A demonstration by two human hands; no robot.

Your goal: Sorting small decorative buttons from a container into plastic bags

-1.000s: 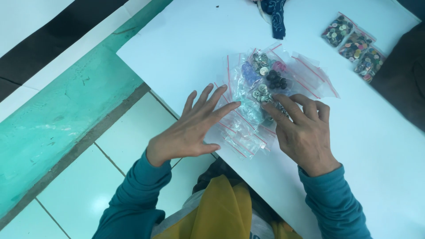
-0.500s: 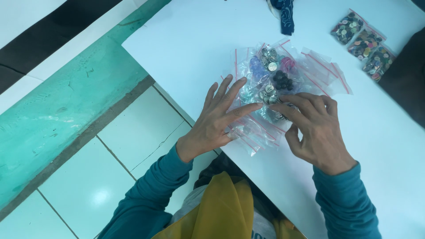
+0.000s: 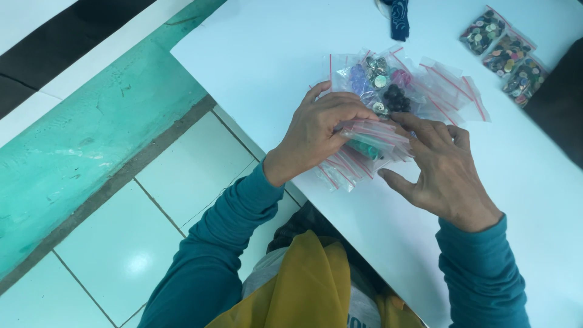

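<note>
Since a second ago, both hands have curled from flat to pinching. Left hand [image 3: 319,130] grips a small clear zip bag with a red seal strip [image 3: 370,135]; right hand [image 3: 440,170] steadies it with its fingertips. It sits atop a pile of button-filled bags [image 3: 388,88] on the white desk [image 3: 273,48], three more bags [image 3: 504,51] at two o'clock. Pinching only the top bag would best separate it.

glossy clear plastic bags [image 3: 370,136], matt table [image 3: 273,54]
</note>
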